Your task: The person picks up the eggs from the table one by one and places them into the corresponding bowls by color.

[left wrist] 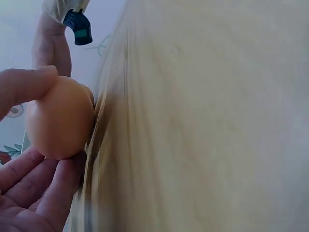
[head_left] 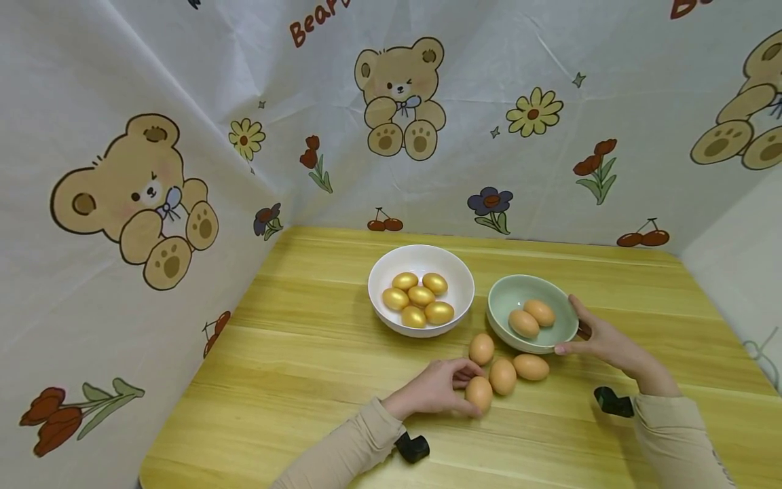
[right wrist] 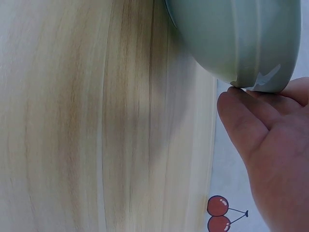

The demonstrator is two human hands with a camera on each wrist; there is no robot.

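Note:
My left hand [head_left: 436, 390] pinches a brown egg [head_left: 479, 394] between thumb and fingers, low at the tabletop. In the left wrist view the thumb lies on one side of this egg [left wrist: 60, 118] and the fingertips on the other. Close beside it lie three more brown eggs [head_left: 503, 377]. A pale green bowl [head_left: 499, 331] stands behind them with two brown eggs [head_left: 540, 313] inside. At the bowl's right side, my right hand [head_left: 611, 346] holds it with spread thumb and fingers; the right wrist view shows fingertips against the outer wall.
A white bowl [head_left: 380, 314] with several golden eggs [head_left: 421, 296] stands left of the green one. Both are on a wooden table [head_left: 293, 367]. A cloth printed with bears [head_left: 489, 54] hangs along the back and left edges.

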